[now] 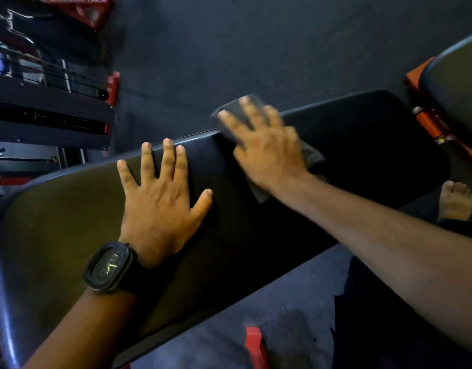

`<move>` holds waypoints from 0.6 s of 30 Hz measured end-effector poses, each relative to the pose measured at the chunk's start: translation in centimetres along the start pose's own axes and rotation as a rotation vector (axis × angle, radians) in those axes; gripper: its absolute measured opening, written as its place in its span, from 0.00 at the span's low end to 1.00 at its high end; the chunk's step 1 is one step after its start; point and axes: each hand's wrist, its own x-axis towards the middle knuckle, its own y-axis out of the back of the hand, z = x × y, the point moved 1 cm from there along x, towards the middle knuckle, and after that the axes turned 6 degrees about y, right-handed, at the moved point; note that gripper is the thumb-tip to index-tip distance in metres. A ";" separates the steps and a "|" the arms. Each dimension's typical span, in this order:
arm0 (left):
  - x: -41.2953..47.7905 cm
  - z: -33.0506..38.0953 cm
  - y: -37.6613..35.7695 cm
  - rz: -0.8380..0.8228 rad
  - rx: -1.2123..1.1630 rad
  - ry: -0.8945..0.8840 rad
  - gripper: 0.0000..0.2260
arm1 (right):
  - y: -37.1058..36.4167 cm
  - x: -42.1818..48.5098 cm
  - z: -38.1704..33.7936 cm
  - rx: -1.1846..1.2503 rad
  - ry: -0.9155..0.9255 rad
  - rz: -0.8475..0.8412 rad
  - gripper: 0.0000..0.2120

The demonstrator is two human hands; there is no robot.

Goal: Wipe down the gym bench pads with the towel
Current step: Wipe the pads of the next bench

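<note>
While the left hand, a watch on its wrist, lies flat with fingers spread on the pad at center left, the right hand presses the towel with straight fingers against the pad's upper edge, center frame; a bare foot shows at right.

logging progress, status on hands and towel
Left hand flat on pad, open. Right hand pressing towel at pad's far edge. Nothing in the way.
</note>
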 end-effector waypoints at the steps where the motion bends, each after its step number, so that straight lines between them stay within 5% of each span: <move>1: 0.1 0.1 0.1 -0.007 -0.002 -0.002 0.42 | -0.1 -0.2 1.9 0.011 -0.109 -0.044 0.29; 4: 0.3 0.4 0.1 -0.003 -0.006 -0.016 0.41 | 0.7 -5.4 3.5 -0.004 -0.187 -0.053 0.31; 7: 0.4 1.1 0.0 0.001 0.004 -0.024 0.41 | 0.8 -9.8 -0.7 0.070 -0.016 0.067 0.30; 11: 0.8 1.6 0.0 -0.005 -0.017 0.008 0.40 | 0.0 -4.1 -3.3 0.103 0.226 0.087 0.28; 15: 1.1 2.1 0.1 -0.002 -0.007 -0.014 0.36 | -0.7 1.1 3.0 0.037 -0.064 -0.017 0.30; 18: 1.4 2.5 0.1 -0.014 0.003 -0.027 0.37 | -0.3 -3.6 6.5 0.003 -0.267 -0.046 0.33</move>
